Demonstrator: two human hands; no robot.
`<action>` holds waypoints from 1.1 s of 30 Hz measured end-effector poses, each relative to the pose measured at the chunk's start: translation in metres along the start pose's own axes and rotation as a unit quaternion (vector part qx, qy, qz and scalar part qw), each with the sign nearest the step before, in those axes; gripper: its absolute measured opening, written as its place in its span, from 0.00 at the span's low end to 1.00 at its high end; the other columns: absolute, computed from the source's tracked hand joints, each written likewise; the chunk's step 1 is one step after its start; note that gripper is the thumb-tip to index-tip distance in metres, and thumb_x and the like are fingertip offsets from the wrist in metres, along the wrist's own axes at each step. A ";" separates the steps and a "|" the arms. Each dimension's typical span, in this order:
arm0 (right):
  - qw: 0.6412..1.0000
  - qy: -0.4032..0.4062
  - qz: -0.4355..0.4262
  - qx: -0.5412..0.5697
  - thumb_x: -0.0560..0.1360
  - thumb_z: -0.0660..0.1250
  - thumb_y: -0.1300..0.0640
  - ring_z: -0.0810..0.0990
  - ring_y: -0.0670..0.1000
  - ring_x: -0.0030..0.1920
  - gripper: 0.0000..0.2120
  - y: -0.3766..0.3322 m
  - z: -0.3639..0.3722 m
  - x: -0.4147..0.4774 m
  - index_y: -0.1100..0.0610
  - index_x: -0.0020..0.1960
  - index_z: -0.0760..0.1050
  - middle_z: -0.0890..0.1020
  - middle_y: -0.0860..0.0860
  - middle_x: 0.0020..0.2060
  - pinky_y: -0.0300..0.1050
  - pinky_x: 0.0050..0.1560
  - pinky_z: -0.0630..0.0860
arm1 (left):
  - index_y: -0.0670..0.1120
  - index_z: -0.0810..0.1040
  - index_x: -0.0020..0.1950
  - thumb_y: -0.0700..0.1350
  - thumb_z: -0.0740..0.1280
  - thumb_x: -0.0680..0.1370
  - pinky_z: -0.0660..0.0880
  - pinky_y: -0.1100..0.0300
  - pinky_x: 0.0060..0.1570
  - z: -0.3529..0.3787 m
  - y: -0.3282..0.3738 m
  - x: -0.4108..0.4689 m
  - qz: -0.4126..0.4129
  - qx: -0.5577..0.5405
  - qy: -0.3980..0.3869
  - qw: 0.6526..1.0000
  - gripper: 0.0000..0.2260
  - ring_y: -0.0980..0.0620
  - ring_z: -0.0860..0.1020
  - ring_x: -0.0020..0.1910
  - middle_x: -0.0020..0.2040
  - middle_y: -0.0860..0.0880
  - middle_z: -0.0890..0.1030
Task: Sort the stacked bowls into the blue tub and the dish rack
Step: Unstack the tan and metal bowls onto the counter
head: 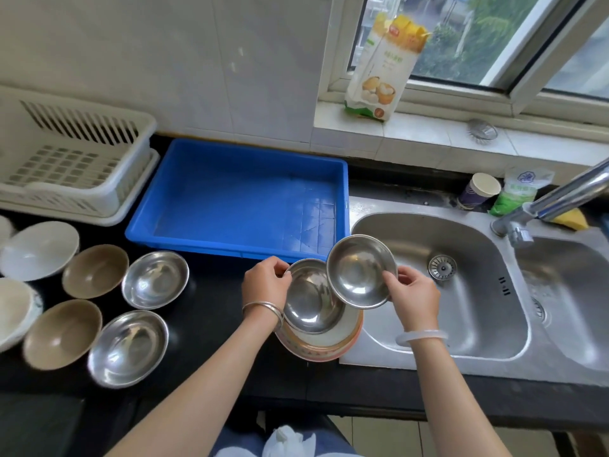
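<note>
Open room in the blue tub (230, 196), straight ahead. Left, loose bowls (155, 280) crowd the tabletop (214, 328) before the dish rack (131, 189).

One camera on my head, looking forward and down at the black counter (214, 324).

The wide lens faces the tiled wall (164, 61) and is tilted steeply down, so straight edges bend near the borders. My left hand (265, 282) and my right hand (413, 298) are close under it at the centre, with the top bowl of the stack (309, 298) and the lifted steel bowl (361, 270) that they hold. The blue tub (237, 196) lies just beyond them, the dish rack (131, 179) at the far left, the sink (461, 291) at the right, and the window (478, 37) at the top right. My lap (227, 443) shows at the bottom edge. This is the only view.
</note>
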State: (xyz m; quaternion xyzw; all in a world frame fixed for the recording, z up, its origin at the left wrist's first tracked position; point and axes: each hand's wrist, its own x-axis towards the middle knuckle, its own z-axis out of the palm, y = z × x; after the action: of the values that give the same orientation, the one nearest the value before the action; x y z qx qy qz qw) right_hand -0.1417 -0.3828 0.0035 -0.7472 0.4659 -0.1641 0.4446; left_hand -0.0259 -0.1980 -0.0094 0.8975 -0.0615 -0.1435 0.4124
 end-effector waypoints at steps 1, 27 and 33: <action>1.000 -0.008 -0.004 0.001 0.71 0.69 0.61 0.81 0.56 0.37 0.03 -0.003 0.000 0.002 0.58 0.39 0.80 0.82 0.54 0.32 0.57 0.47 0.80 | 0.46 0.80 0.44 0.43 0.67 0.74 0.69 0.69 0.32 -0.004 -0.001 0.000 -0.003 -0.006 0.007 1.000 0.02 0.57 0.77 0.37 0.38 0.55 0.79; 0.944 -0.269 -0.077 -0.172 0.70 0.67 0.58 0.78 0.59 0.39 0.09 -0.065 0.190 -0.037 0.64 0.44 0.81 0.82 0.61 0.36 0.48 0.41 0.75 | 0.44 0.81 0.44 0.40 0.69 0.72 0.73 0.62 0.41 -0.090 -0.148 -0.064 -0.213 -0.099 0.128 0.964 0.02 0.52 0.79 0.40 0.40 0.50 0.82; 0.921 -0.291 -0.056 -0.254 0.68 0.62 0.65 0.69 0.54 0.34 0.08 -0.066 0.214 -0.035 0.60 0.30 0.69 0.72 0.58 0.30 0.44 0.36 0.66 | 0.43 0.80 0.43 0.39 0.69 0.72 0.77 0.57 0.45 -0.081 -0.161 -0.071 -0.224 -0.102 0.141 0.959 0.01 0.48 0.81 0.41 0.41 0.47 0.83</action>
State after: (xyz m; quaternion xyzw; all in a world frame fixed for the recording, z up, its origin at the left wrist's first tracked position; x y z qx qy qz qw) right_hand 0.0182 -0.2324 -0.0547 -0.8747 0.2996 0.1598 0.3458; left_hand -0.0696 -0.0178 -0.0666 0.8526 0.2143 -0.1100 0.4637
